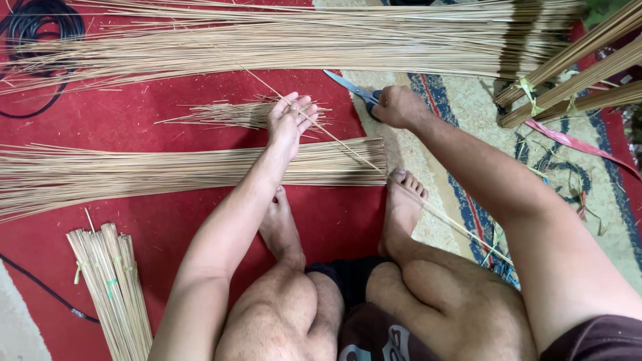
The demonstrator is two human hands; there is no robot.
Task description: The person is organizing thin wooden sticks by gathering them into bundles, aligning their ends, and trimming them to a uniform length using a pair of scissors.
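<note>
While the person sits on the floor with legs folded, the left hand (289, 120) reaches forward, fingers loosely spread and lying on a single long thin stick (314, 124) that runs on a slant from the far heap down past the right foot (403, 200). Whether those fingers actually pinch the stick I cannot tell; the palm faces down over it. Just under and beyond that hand lies a small loose pile of short stick cuttings (227, 113) on the red carpet (134, 120).

Over to the right hand (396, 107): it is closed in a fist around the handles of a pair of scissors (353, 88), blades pointing left and away, resting where the red carpet meets a patterned rug (468, 100).

Nearer the body, a wide flat layer of long sticks (167, 170) stretches across the carpet, its cut ends lined up just beside the right foot. A bigger heap of long sticks (267, 40) sprawls across the top. At bottom left sits a tied bundle of thicker sticks (110, 287), bound with green string. More tied bundles (575, 73) lean in at the upper right, and a black cable (33, 33) is coiled in the top left corner.
</note>
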